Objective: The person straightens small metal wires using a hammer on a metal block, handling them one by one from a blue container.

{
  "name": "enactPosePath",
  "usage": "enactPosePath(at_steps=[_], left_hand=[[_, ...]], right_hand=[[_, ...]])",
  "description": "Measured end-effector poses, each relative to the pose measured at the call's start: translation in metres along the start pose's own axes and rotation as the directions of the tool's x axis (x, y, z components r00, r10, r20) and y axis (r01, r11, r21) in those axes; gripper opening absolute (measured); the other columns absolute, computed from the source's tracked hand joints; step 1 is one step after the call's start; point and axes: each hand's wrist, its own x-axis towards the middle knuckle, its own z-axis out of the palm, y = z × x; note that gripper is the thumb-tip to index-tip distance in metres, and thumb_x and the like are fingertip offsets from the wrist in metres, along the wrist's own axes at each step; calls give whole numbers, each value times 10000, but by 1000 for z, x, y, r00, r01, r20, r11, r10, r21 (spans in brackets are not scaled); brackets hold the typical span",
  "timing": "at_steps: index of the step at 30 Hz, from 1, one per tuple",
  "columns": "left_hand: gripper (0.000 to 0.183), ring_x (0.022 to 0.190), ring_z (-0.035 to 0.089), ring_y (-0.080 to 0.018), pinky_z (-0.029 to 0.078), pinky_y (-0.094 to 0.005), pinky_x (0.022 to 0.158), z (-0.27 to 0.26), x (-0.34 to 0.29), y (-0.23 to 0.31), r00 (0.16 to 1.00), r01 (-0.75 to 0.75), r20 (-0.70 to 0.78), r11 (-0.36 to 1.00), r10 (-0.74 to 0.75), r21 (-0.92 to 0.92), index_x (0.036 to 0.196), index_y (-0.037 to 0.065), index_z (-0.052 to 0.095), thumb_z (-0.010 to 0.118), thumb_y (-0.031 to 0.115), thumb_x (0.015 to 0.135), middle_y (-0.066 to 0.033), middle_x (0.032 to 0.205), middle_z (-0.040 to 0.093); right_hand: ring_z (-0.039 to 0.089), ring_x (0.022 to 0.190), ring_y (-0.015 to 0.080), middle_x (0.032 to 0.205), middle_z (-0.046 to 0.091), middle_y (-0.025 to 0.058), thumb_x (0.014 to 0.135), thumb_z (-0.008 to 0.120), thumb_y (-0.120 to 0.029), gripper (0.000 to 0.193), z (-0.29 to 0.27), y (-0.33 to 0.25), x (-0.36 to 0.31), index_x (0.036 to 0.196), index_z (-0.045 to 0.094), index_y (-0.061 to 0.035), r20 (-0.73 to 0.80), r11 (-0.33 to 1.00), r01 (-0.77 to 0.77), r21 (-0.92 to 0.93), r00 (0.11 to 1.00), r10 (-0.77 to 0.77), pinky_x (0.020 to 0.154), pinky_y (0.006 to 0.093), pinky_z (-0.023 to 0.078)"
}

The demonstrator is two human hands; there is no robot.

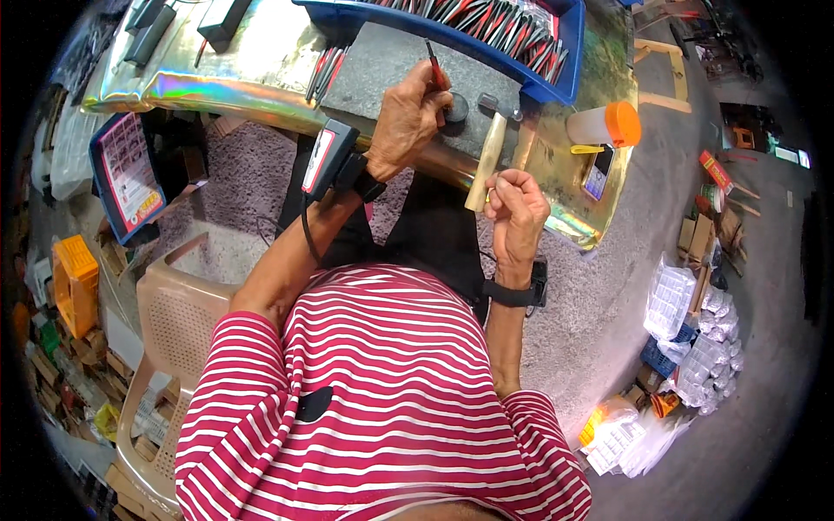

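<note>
My left hand (407, 122) pinches a slim red-and-black piece (436, 73), held upright with its dark tip pointing away. Beneath those fingers, a dark round block (456, 108) rests on a grey stone slab (382, 74). My right hand (519, 208) is closed at the lower end of a hammer's pale wooden handle (488, 161). The small dark metal head (499, 106) of the hammer is over the slab's right part. Left of the slab lies a small bunch of similar slim pieces (327, 74). Many more fill a blue tray (569, 82) behind it.
A clear jar with an orange lid (622, 123) and a phone-like object (598, 174) lie on the shiny gold-covered table (556, 204). Black boxes (224, 24) stand far left. A beige plastic chair (182, 313) is at my left; wrapped packages (708, 356) sit on the floor at right.
</note>
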Motion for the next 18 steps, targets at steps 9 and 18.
enactPosePath(at_steps=[9, 18], left_hand=[[92, 528, 544, -129, 431, -254, 489, 1, 0, 1, 999, -39, 3, 996, 39, 82, 829, 19, 455, 507, -9, 758, -84, 641, 559], [91, 599, 582, -158, 440, -267, 522, 2, 0, 1, 999, -49, 23, 993, 47, 107, 828, 24, 458, 506, -10, 758, -94, 653, 563]], right_hand=[[456, 515, 67, 721, 557, 104, 766, 551, -57, 141, 0, 1, 0, 868, 496, 23, 0, 1000, -2, 9, 1000, 2, 430, 182, 395], [466, 516, 67, 727, 555, 101, 771, 548, -51, 125, -4, 3, 2, 864, 496, 14, 6, 999, -19, 35, 1000, 19, 421, 180, 394]])
